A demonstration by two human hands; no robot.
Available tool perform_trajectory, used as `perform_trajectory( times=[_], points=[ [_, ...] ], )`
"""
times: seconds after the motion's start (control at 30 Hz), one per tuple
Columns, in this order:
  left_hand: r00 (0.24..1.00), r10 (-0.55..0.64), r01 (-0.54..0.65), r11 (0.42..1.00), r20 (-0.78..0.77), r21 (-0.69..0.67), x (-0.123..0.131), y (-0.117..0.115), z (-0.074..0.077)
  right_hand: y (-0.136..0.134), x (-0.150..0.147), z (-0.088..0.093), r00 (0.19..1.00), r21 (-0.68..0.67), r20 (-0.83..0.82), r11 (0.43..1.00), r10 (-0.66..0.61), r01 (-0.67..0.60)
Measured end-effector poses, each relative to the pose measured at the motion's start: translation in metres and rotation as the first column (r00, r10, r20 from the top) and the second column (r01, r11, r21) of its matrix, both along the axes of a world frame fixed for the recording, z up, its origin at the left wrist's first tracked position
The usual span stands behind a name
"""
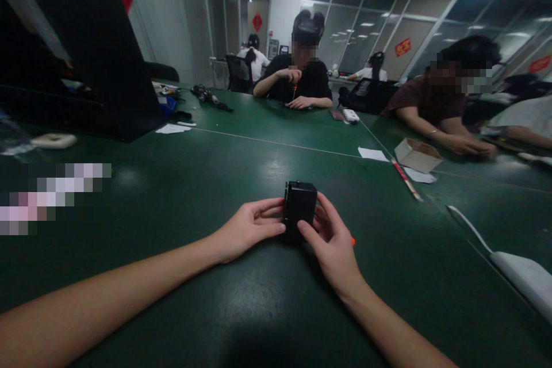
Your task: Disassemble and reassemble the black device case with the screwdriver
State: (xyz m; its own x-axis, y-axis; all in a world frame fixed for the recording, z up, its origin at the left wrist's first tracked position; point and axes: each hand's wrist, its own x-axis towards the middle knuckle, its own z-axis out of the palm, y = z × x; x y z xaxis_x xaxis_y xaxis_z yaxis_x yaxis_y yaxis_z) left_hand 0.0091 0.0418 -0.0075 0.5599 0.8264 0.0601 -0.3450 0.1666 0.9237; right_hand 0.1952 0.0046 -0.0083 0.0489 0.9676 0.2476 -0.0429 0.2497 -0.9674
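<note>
A small black box-shaped part (300, 204) stands on the green table (172, 201) just in front of me. My left hand (245, 230) grips its left side, thumb and fingers closed against it. My right hand (330, 244) holds the right side, with the thumb on the front face and the fingers behind. A small orange bit (353, 241) shows beside my right hand, mostly hidden by it.
Across the table one person holds a screwdriver; another leans in at the right near a small cardboard box (416, 154), paper slips and a red-white stick (406, 179). A large black case (86, 52) stands at the far left. A white object (517, 273) lies at the right edge.
</note>
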Motion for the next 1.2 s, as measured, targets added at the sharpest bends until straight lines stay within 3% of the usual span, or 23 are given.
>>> perform_trajectory(
  times=[0.4,0.6,0.73,0.83,1.0,1.2],
  points=[
    [0.997,0.048,-0.043,0.997,-0.063,0.069,0.0,-0.005,0.0,-0.005,-0.005,0.005,0.986,-0.003,-0.085,0.99,0.143,-0.144],
    [0.992,-0.049,0.08,0.958,-0.118,0.274,0.001,-0.016,0.007,-0.014,-0.01,0.007,0.96,-0.011,0.013,0.96,0.281,-0.281],
    [0.969,0.007,0.093,0.916,-0.248,0.389,0.001,-0.018,0.01,-0.015,-0.012,0.008,0.972,-0.048,0.033,0.971,0.234,-0.232],
    [0.966,0.003,0.084,0.943,-0.26,0.322,0.0,-0.015,0.007,-0.011,-0.009,0.008,0.98,-0.109,-0.025,0.974,0.199,-0.201],
    [0.978,-0.092,0.135,0.964,-0.189,0.229,-0.002,-0.011,0.003,-0.004,-0.003,0.0,0.95,-0.145,-0.185,0.949,0.252,-0.28],
    [0.986,-0.117,0.133,0.982,-0.121,0.134,-0.001,-0.011,0.004,-0.003,-0.002,-0.002,0.939,-0.186,-0.232,0.936,0.252,-0.297]
  ],
)
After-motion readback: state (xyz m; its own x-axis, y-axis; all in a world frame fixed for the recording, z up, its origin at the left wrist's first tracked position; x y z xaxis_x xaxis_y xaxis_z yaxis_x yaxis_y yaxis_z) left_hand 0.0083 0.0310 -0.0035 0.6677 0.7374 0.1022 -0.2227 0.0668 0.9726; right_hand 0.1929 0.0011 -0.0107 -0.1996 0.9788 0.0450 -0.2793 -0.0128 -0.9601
